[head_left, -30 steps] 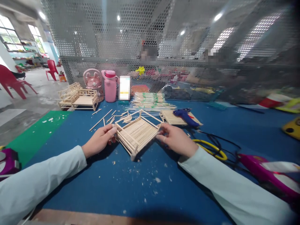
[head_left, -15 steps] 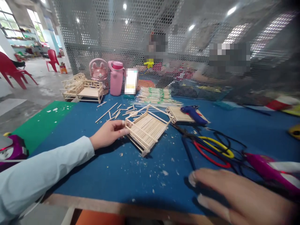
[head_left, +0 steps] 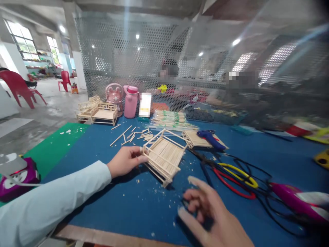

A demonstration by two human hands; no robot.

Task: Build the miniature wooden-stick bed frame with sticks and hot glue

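My left hand grips the left corner of a small furniture model made of thin wooden sticks, thumb in front. The model has a slatted base and a railing of sticks, and is tilted over the blue tabletop. Just right of and nearer than the model, my right hand is in the air with thumb and forefinger apart, holding nothing. Behind the model lie loose cut sticks. A blue glue gun rests on a flat stick panel beyond the model's right corner.
A cutting tool with red and yellow handles lies among black cables at right, near a purple power strip. Behind stand stick-built furniture, a pink bottle, a phone and bundled sticks, before a perforated metal screen.
My right hand has moved left and inward from the lower right, toward the model. My left hand keeps its hold on the model. The camera view has tipped upward.
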